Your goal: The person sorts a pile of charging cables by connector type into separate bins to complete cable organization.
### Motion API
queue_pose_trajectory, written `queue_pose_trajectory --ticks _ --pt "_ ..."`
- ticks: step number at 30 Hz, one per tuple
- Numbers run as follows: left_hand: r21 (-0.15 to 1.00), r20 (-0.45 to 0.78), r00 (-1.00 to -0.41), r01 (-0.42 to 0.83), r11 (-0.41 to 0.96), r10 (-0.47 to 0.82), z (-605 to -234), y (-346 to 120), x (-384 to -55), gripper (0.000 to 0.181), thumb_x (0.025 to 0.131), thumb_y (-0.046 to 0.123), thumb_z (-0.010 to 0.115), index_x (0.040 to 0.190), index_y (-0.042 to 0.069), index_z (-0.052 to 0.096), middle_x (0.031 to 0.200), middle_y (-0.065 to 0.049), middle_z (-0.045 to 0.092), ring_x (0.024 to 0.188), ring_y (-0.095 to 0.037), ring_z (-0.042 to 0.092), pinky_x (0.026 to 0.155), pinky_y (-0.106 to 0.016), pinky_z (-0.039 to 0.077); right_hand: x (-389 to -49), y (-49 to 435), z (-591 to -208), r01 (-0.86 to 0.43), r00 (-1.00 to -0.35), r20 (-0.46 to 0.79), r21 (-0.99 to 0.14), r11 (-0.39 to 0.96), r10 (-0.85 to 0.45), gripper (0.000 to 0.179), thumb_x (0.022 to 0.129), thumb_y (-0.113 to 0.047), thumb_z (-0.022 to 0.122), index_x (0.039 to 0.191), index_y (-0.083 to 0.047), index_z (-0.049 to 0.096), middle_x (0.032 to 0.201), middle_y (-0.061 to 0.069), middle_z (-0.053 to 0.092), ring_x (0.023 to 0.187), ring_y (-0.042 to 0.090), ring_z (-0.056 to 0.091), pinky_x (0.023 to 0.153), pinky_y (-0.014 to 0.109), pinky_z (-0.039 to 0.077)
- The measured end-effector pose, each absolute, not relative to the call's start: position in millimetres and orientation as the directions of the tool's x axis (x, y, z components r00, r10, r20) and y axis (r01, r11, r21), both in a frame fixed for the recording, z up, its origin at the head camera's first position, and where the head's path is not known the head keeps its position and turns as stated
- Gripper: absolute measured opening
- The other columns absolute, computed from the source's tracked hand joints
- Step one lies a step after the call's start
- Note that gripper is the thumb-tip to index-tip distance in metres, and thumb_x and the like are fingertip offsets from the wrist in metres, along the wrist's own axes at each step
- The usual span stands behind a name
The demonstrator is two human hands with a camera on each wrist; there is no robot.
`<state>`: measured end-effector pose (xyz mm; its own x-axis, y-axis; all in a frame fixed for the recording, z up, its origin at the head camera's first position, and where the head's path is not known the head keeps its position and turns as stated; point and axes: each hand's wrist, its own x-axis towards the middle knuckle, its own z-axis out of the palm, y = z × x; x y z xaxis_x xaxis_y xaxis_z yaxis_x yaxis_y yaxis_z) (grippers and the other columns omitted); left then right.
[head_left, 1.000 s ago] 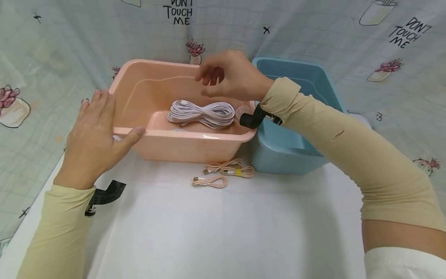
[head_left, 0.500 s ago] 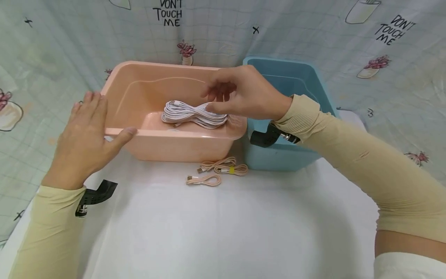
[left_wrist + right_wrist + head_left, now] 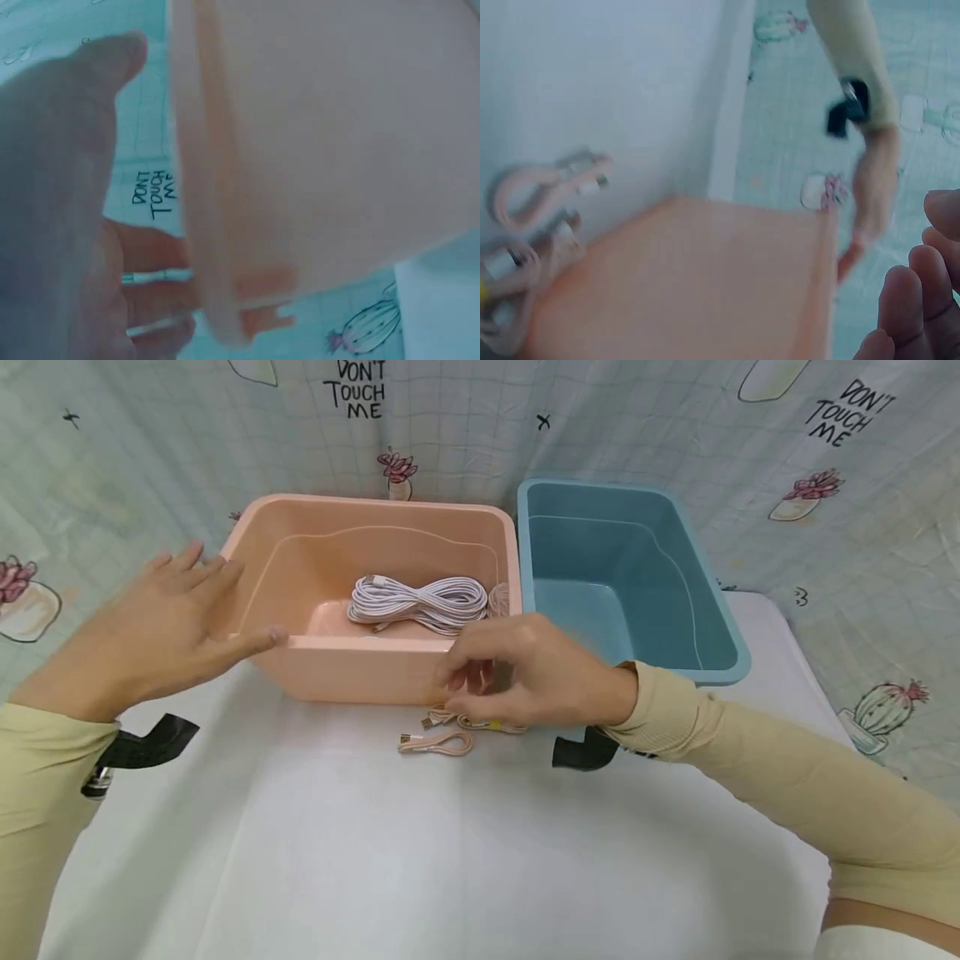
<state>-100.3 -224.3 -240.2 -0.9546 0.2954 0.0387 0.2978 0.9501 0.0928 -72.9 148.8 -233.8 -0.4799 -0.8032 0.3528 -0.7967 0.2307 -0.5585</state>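
Note:
My left hand is at the left end of a peach plastic bin, fingers spread, thumb by the front rim. In the left wrist view, fingers overlap the bin's rim; firm contact cannot be told. My right hand hovers before the bin's right front corner, fingers loosely bent, with nothing visible in it. Below and beside it lie peach USB cables: a looped one and two more partly behind the hand, one with a yellow tie. Inside the bin rest a bundled white cable and a pale clear coil.
A blue bin stands right beside the peach one, with nothing visible inside. Both are on a white-covered table. A printed cloth hangs close behind them.
My right hand has come from above the peach bin down and toward me, to in front of it near the peach cables. The left hand's wrist has swung left and its fingers have loosened from the rim.

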Motion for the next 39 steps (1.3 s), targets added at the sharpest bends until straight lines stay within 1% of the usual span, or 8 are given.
queue_pose_trajectory --ticks 2,7,17,20,24,29,36,39 --pt "0.074 -0.014 -0.961 0.276 0.958 0.278 -230 -224 -109 0.094 0.09 0.067 0.048 0.155 0.005 0.021 0.157 -0.034 0.019 0.147 -0.055 0.01 0.116 -0.072 0.014 -66 150 -244 -0.788 -0.463 0.325 -0.578 0.215 -0.824 0.011 0.085 -0.017 0.072 0.096 -0.016 0.072 0.088 -0.007 0.068 0.076 0.004 0.058 0.067 0.02 0.053" --pt "-0.021 0.001 -0.952 0.305 0.952 0.305 -207 -215 -137 0.092 0.089 0.069 0.047 0.155 0.009 0.025 0.16 -0.031 0.012 0.146 -0.054 0.016 0.11 -0.075 0.021 -51 150 -273 -0.745 -0.459 0.258 -0.633 0.21 -0.85 0.016 0.085 -0.016 0.071 0.101 -0.016 0.071 0.095 -0.006 0.067 0.081 0.003 0.059 0.073 0.016 0.054" --pt "-0.168 0.089 -0.894 0.422 0.891 0.44 -174 -175 -207 0.078 0.093 0.06 0.049 0.139 -0.004 0.047 0.142 -0.034 0.045 0.123 -0.055 0.046 0.103 -0.069 0.039 -40 142 -324 -0.719 -0.517 0.21 -0.633 0.287 -0.83 0.02 0.085 -0.018 0.071 0.106 -0.017 0.07 0.101 -0.007 0.067 0.086 0.003 0.062 0.079 0.013 0.053" --pt "-0.178 0.109 -0.866 0.466 0.867 0.488 -171 -160 -220 0.07 0.095 0.054 0.05 0.137 -0.003 0.05 0.136 -0.034 0.051 0.119 -0.054 0.05 0.1 -0.067 0.043 -39 139 -335 -0.721 -0.513 0.202 -0.629 0.291 -0.834 0.022 0.086 -0.02 0.07 0.108 -0.016 0.069 0.105 -0.006 0.067 0.089 0.004 0.063 0.082 0.011 0.052" --pt "-0.166 0.14 -0.816 0.539 0.826 0.561 -172 -126 -230 0.061 0.097 0.048 0.05 0.135 0.0 0.054 0.135 -0.031 0.054 0.123 -0.051 0.049 0.105 -0.064 0.041 -40 139 -346 -0.716 -0.544 0.21 -0.622 0.318 -0.813 0.024 0.085 -0.02 0.072 0.109 -0.016 0.069 0.106 -0.007 0.066 0.089 0.005 0.062 0.082 0.012 0.052" --pt "-0.091 0.23 -0.677 0.7 0.708 0.699 -183 -76 -234 0.053 0.096 0.041 0.054 0.13 0.001 0.059 0.132 -0.026 0.059 0.122 -0.044 0.054 0.109 -0.059 0.041 -43 143 -357 -0.678 -0.598 0.187 -0.637 0.367 -0.779 0.026 0.085 -0.022 0.072 0.111 -0.018 0.069 0.106 -0.009 0.066 0.092 0.005 0.061 0.083 0.01 0.048" --pt "-0.065 0.313 -0.4 0.896 0.439 0.862 -207 -31 -248 0.043 0.093 0.034 0.06 0.117 -0.001 0.065 0.118 -0.023 0.068 0.117 -0.039 0.061 0.106 -0.054 0.045 -47 148 -368 -0.65 -0.627 0.148 -0.641 0.409 -0.765 0.03 0.086 -0.024 0.072 0.115 -0.019 0.068 0.11 -0.008 0.065 0.094 0.004 0.059 0.084 0.011 0.047" --pt "-0.079 0.304 -0.347 0.919 0.387 0.887 -218 -18 -254 0.045 0.092 0.036 0.06 0.118 0.0 0.064 0.118 -0.021 0.067 0.117 -0.038 0.061 0.105 -0.053 0.046 -48 151 -372 -0.637 -0.639 0.144 -0.651 0.414 -0.756 0.03 0.086 -0.023 0.073 0.115 -0.018 0.068 0.11 -0.008 0.066 0.095 0.003 0.059 0.084 0.011 0.048"
